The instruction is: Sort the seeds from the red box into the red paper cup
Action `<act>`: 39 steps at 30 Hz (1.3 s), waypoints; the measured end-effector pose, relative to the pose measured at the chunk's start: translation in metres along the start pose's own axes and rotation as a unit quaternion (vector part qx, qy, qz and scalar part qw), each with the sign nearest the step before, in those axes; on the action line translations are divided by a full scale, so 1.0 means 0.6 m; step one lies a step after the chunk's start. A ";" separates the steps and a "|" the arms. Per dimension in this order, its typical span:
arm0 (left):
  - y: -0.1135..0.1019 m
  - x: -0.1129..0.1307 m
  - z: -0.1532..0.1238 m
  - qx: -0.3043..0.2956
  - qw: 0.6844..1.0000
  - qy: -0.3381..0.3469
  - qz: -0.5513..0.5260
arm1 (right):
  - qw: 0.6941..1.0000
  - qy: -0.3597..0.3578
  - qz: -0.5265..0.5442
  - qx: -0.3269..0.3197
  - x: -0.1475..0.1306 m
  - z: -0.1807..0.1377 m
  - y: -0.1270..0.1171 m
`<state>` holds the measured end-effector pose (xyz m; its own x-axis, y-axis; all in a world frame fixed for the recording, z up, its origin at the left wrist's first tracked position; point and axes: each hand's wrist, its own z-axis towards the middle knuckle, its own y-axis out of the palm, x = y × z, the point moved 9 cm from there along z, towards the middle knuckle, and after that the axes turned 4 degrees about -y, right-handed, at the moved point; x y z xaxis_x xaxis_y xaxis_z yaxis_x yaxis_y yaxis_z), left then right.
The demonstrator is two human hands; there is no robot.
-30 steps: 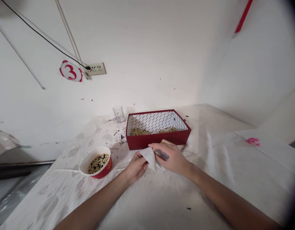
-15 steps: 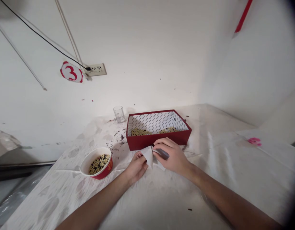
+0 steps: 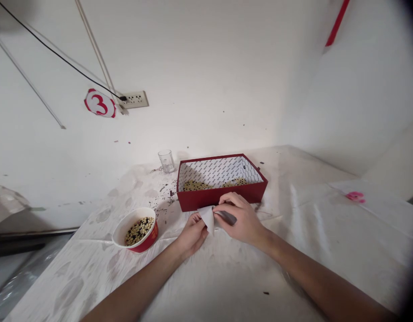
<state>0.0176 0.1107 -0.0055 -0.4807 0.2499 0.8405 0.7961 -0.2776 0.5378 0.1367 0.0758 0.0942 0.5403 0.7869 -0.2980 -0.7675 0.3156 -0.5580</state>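
Observation:
Between my two hands is a small piece of white paper or cloth [image 3: 207,218], folded to a point at the bottom. My left hand [image 3: 193,233] is closed on its left side. My right hand [image 3: 239,218] pinches its upper right edge with thumb and forefinger. What, if anything, lies inside the fold I cannot make out. Just behind my hands stands an open dark red box [image 3: 223,196] with a patterned white lining. Light and dark beads or beans [image 3: 197,185] lie in two heaps on its floor.
To the left stands a red and white paper bowl [image 3: 148,240] holding more of the mixed grains. A clear glass [image 3: 166,162] is near the wall. Dark scraps [image 3: 166,201] lie scattered beside the box. A pink flower [image 3: 355,197] is at the right on the pale tablecloth [image 3: 313,250].
My right hand's fingers have shifted slightly on the white piece, with the forefinger now straighter along its top edge. My left hand keeps its hold. The view has moved very little.

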 end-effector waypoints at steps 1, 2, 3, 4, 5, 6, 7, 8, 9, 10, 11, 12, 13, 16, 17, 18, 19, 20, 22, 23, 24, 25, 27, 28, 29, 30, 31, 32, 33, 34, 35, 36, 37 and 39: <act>-0.001 0.000 0.001 0.000 1.000 0.001 0.001 | 1.000 0.000 -0.005 -0.003 0.000 0.000 0.001; -0.003 0.000 0.002 0.000 1.000 0.001 0.000 | 1.000 0.000 -0.009 -0.003 -0.001 0.000 0.002; -0.005 0.000 0.003 0.002 1.000 0.000 -0.004 | 1.000 -0.001 -0.010 -0.002 -0.002 0.000 0.001; -0.007 -0.001 0.004 0.006 1.000 -0.002 -0.010 | 1.000 -0.003 -0.010 0.000 -0.004 0.000 0.001; -0.010 -0.001 0.005 0.013 1.000 -0.004 -0.017 | 1.000 -0.005 -0.008 0.003 -0.006 0.000 0.000; -0.012 -0.002 0.005 0.018 1.000 -0.006 -0.024 | 1.000 -0.008 -0.005 0.005 -0.008 0.000 -0.001; -0.014 -0.002 0.005 0.024 0.999 -0.006 -0.031 | 1.000 -0.011 -0.002 0.008 -0.009 0.000 -0.002; -0.015 -0.001 0.004 0.028 0.999 -0.004 -0.036 | 1.000 -0.013 0.001 0.009 -0.011 0.000 -0.002; -0.015 -0.001 0.003 0.028 0.999 0.000 -0.039 | 1.000 -0.014 0.003 0.011 -0.011 0.000 -0.002; -0.013 0.000 0.002 0.026 0.999 0.003 -0.041 | 1.000 -0.013 0.003 0.013 -0.011 0.000 -0.002; -0.011 0.000 0.001 0.022 0.999 0.004 -0.041 | 1.000 -0.012 0.001 0.015 -0.011 0.000 -0.002; -0.010 0.001 0.000 0.018 0.999 0.005 -0.041 | 1.000 -0.011 -0.001 0.016 -0.010 -0.001 -0.002; -0.008 0.001 0.000 0.014 0.999 0.004 -0.042 | 1.000 -0.010 -0.004 0.016 -0.009 -0.001 -0.001; -0.003 0.003 -0.001 0.007 0.999 -0.002 -0.049 | 1.000 -0.011 -0.012 0.011 -0.007 -0.003 0.002; -0.002 0.004 0.000 0.004 0.999 -0.002 -0.051 | 1.000 -0.012 -0.014 0.010 -0.007 -0.003 0.003; 0.000 0.005 0.000 0.000 0.999 -0.001 -0.052 | 1.000 -0.014 -0.015 0.012 -0.007 -0.003 0.004; 0.001 0.005 0.001 -0.005 0.999 0.000 -0.051 | 1.000 -0.016 -0.015 0.013 -0.007 -0.004 0.004; 0.002 0.006 0.002 -0.008 0.999 0.003 -0.048 | 1.000 -0.019 -0.016 0.016 -0.008 -0.004 0.004; 0.002 0.006 0.003 -0.012 0.999 0.008 -0.041 | 0.999 -0.026 -0.019 0.023 -0.011 -0.003 0.002; 0.002 0.005 0.003 -0.013 0.999 0.009 -0.036 | 0.999 -0.030 -0.020 0.027 -0.013 -0.003 0.001; 0.002 0.005 0.003 -0.014 0.999 0.008 -0.032 | 0.999 -0.034 -0.021 0.030 -0.015 -0.002 -0.001; 0.003 0.004 0.003 -0.014 0.999 0.005 -0.029 | 0.999 -0.037 -0.022 0.033 -0.017 -0.002 -0.002; 0.003 0.003 0.001 -0.011 1.000 -0.001 -0.027 | 0.998 -0.043 -0.024 0.034 -0.020 -0.001 -0.004; 0.002 0.004 0.001 -0.008 1.000 -0.003 -0.028 | 0.998 -0.045 -0.026 0.033 -0.022 -0.001 -0.005; 0.002 0.004 0.000 -0.007 1.000 -0.002 -0.030 | 0.998 -0.047 -0.031 0.031 -0.023 -0.001 -0.005; 0.003 0.006 -0.001 -0.008 0.999 0.000 -0.032 | 0.998 -0.048 -0.038 0.030 -0.023 -0.001 -0.005; 0.004 0.007 -0.001 -0.012 0.999 0.005 -0.033 | 0.997 -0.049 -0.046 0.027 -0.024 -0.001 -0.005; 0.005 0.008 -0.001 -0.017 0.999 0.010 -0.033 | 0.997 -0.050 -0.054 0.024 -0.023 -0.002 -0.004; 0.006 0.009 -0.001 -0.021 0.999 0.014 -0.032 | 0.997 -0.050 -0.061 0.021 -0.023 -0.002 -0.003; 0.006 0.009 0.000 -0.024 0.999 0.017 -0.030 | 0.996 -0.050 -0.066 0.018 -0.023 -0.002 -0.001; 0.004 0.009 0.001 -0.023 0.999 0.020 -0.028 | 0.996 -0.049 -0.070 0.015 -0.022 -0.002 0.000; 0.002 0.009 0.002 -0.019 0.999 0.020 -0.027 | 0.996 -0.050 -0.072 0.013 -0.022 -0.002 0.001; 0.000 0.007 0.003 -0.016 0.999 0.018 -0.027 | 0.996 -0.051 -0.073 0.013 -0.023 -0.002 0.001; -0.005 0.005 0.004 -0.010 0.999 0.015 -0.027 | 0.996 -0.054 -0.073 0.015 -0.024 -0.002 0.001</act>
<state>0.0149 0.1146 -0.0048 -0.5343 0.2372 0.8113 0.7612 -0.2825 0.5838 0.1292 0.0641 0.0973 0.6076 0.7834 -0.1306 -0.6947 0.4445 -0.5656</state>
